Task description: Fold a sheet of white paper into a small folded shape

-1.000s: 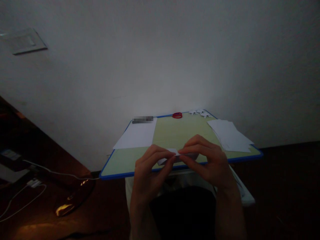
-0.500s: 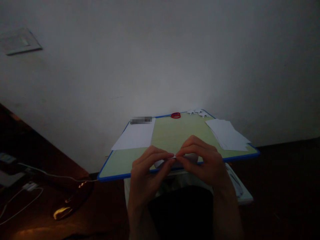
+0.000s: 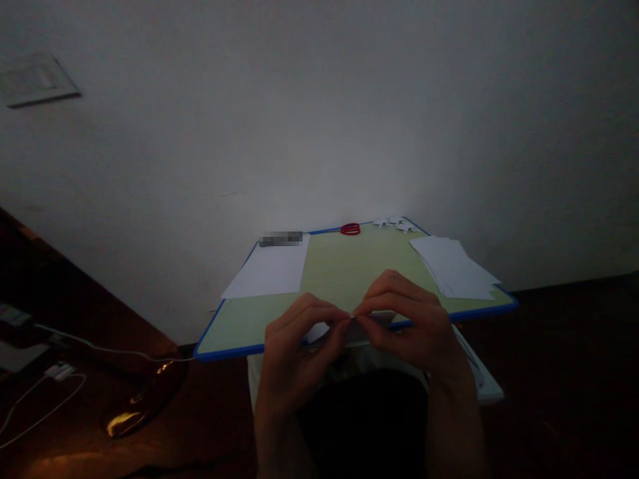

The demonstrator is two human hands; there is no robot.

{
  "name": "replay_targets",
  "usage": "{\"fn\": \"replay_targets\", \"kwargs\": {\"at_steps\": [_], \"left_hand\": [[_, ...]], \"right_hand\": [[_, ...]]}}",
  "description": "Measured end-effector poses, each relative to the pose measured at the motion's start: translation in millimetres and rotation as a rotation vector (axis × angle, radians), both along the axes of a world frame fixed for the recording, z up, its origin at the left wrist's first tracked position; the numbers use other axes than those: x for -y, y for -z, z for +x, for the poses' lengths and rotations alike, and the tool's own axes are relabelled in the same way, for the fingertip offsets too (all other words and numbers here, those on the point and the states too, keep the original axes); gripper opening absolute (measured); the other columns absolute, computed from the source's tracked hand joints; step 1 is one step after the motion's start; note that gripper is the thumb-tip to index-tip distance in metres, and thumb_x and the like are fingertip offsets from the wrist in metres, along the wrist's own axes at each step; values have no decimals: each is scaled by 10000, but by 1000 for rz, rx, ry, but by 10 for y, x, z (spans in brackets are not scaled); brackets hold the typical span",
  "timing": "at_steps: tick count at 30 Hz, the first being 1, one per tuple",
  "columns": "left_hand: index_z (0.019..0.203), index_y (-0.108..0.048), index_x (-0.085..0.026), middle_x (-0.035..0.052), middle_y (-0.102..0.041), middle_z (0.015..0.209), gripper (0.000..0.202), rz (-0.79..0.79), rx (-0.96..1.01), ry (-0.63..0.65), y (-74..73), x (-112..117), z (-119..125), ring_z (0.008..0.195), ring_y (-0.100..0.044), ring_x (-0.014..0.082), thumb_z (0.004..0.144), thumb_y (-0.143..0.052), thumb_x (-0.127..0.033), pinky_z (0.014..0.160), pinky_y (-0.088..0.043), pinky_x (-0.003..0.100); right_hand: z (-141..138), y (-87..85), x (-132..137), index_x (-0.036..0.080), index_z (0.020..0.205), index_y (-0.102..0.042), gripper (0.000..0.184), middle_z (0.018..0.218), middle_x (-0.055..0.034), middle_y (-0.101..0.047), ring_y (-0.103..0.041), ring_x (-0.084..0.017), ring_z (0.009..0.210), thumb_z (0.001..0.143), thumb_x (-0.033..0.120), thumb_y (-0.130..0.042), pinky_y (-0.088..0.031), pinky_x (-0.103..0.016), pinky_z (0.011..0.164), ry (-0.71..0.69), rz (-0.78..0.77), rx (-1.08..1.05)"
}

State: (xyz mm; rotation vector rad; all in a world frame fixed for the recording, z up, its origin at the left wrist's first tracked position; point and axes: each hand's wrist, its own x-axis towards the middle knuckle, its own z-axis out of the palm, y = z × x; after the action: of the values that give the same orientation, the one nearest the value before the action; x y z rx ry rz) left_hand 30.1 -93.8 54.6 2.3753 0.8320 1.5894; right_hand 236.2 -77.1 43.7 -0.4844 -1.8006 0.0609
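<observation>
Both my hands pinch a small folded piece of white paper (image 3: pixel 319 330) over the near edge of a green board with a blue rim (image 3: pixel 344 266). My left hand (image 3: pixel 297 356) grips its left part between thumb and fingers. My right hand (image 3: pixel 407 326) holds the right part, fingers curled over it. The fingertips of the two hands meet in the middle, and most of the paper is hidden behind them.
On the board lie a white sheet (image 3: pixel 269 271) at the left, a stack of white sheets (image 3: pixel 454 267) at the right, red rubber bands (image 3: pixel 350 229) and small folded paper shapes (image 3: pixel 397 223) at the far edge. A white wall stands behind. Cables (image 3: pixel 60 372) lie on the dark floor at the left.
The hands have drawn closer together and sunk slightly toward me. The white paper that showed between the fingertips is now mostly covered.
</observation>
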Motion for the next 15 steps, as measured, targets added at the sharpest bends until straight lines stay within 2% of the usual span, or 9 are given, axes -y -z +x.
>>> {"fn": "replay_targets", "kwargs": {"at_steps": [7, 15], "left_hand": [[977, -756, -221, -13, -768, 855, 147, 18, 5, 15, -4, 8, -41, 764, -729, 115, 942, -774, -79, 686, -568, 228], [942, -791, -241, -10, -791, 827, 162, -9, 48, -6, 33, -67, -49, 726, -738, 135, 918, -794, -81, 668, -590, 260]], "right_hand": [[137, -18, 26, 219, 929, -747, 116, 822, -7, -714, -654, -171, 775, 931, 106, -771, -537, -339, 679, 9, -38, -13], [330, 100, -64, 255, 965, -767, 147, 869, 1, -724, -670, -177, 801, 942, 109, -772, -534, -355, 704, 98, -54, -97]]}}
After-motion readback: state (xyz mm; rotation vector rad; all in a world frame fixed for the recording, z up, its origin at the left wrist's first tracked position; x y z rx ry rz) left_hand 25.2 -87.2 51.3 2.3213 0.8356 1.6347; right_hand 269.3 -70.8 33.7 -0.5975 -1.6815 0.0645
